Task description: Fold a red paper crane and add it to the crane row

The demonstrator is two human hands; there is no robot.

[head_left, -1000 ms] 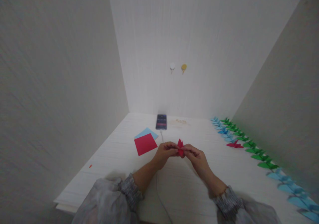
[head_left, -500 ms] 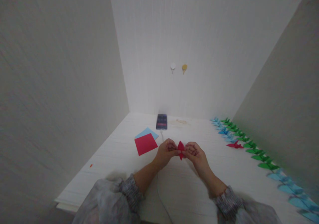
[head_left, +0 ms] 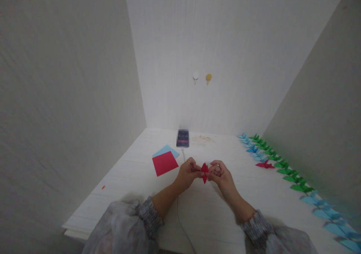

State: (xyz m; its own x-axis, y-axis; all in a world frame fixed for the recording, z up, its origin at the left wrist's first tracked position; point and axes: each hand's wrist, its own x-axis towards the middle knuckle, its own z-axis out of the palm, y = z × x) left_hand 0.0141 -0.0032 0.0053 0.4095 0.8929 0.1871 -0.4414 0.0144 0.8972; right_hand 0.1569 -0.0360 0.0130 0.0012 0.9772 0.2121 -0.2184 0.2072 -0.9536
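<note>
A small folded red origami piece [head_left: 205, 168] with pointed ends is held above the table between my two hands. My left hand [head_left: 189, 174] pinches its left side between thumb and fingers. On the opposite side, my right hand [head_left: 220, 174] grips it the same way, its other fingers curled. Parts of the piece are hidden behind the fingertips. Left of my left hand lies a red paper sheet [head_left: 165, 163], partly covering a light blue paper sheet [head_left: 168, 149].
Along the right wall stand rows of folded paper cranes, green [head_left: 289, 170], blue [head_left: 321, 200] and one red crane [head_left: 265, 164]. A phone [head_left: 183, 138] with a white cable [head_left: 180, 218] lies at the back. Two hooks [head_left: 208, 78] are on the wall. An orange scrap [head_left: 103, 187] lies at left.
The red origami piece sits slightly lower, and its upper points look closer together. Both hands keep their pinch on it, with the right fingers shifted a little.
</note>
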